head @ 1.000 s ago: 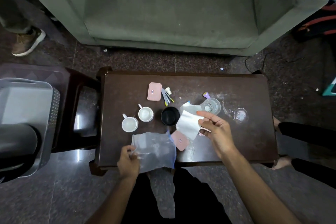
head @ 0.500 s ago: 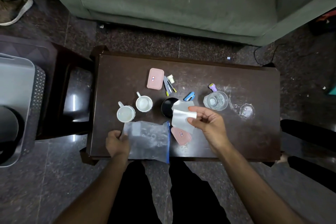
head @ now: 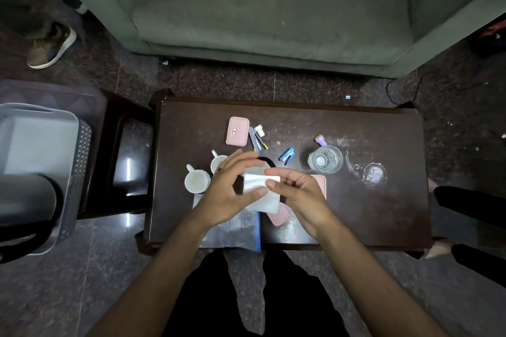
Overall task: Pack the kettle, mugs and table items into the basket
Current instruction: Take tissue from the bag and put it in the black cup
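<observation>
Pink box (head: 237, 130) label too small to read; left hand (head: 229, 194) has left the bag (head: 235, 230), and now both hands' fingers pinch the napkin (head: 262, 194) above the worktop (head: 369, 216), right hand (head: 301, 197) beside it

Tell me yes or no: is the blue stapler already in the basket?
No, the blue stapler lies on the table beside the glass, far from the basket on the left.
</observation>
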A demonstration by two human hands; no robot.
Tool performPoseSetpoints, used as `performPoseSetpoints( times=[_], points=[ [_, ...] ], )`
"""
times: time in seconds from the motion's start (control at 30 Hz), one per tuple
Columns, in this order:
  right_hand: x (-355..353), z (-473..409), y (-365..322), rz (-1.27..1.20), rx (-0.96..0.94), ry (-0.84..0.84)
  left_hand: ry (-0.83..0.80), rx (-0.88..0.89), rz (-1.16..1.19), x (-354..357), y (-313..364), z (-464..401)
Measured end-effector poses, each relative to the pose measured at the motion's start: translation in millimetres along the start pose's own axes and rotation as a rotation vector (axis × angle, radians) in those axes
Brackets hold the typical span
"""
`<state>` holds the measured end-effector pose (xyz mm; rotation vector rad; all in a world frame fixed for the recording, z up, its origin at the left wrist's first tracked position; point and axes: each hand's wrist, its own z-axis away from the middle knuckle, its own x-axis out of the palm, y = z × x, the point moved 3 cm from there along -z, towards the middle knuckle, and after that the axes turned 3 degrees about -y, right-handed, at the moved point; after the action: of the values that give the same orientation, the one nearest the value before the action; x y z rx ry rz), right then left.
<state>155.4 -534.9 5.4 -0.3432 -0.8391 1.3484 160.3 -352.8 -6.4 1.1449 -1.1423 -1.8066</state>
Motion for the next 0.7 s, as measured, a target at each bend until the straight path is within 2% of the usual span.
performPoseSetpoints(
  times=[0.1, 0.23, 0.33, 0.43, 0.57, 0.7],
  points=[
    [-0.8, -1.3, -0.9, -0.010, 0.015, 0.012, 0.064, 0.041, -0.031, 1.4, 1.6, -5.0],
    [-7.1, -2.5, -0.3, 0.066, -0.010, 0.071, 0.038, -0.037, 0.054, 8.0, 2.7, -2.2],
    [-12.9, -3.2, -1.8, 0.181, -0.006, 0.030, 0.050, -0.083, 0.070, 12.7, 3.0, 1.8],
    [-18.2, -2.6, 1.5, 0.260, 0.080, -0.042, 0.037, -0.140, 0.102, 17.4, 0.2, 3.3],
    [-26.8, -3.9, 4.5, 0.186, 0.035, 0.100, -0.026, -0.342, 0.418, 21.0, -9.3, 6.9],
    [-25.6, -8.7, 6.1, 0.166, -0.052, 0.118, 0.119, -0.450, 0.562, 25.9, -19.4, 4.4]
  ],
)
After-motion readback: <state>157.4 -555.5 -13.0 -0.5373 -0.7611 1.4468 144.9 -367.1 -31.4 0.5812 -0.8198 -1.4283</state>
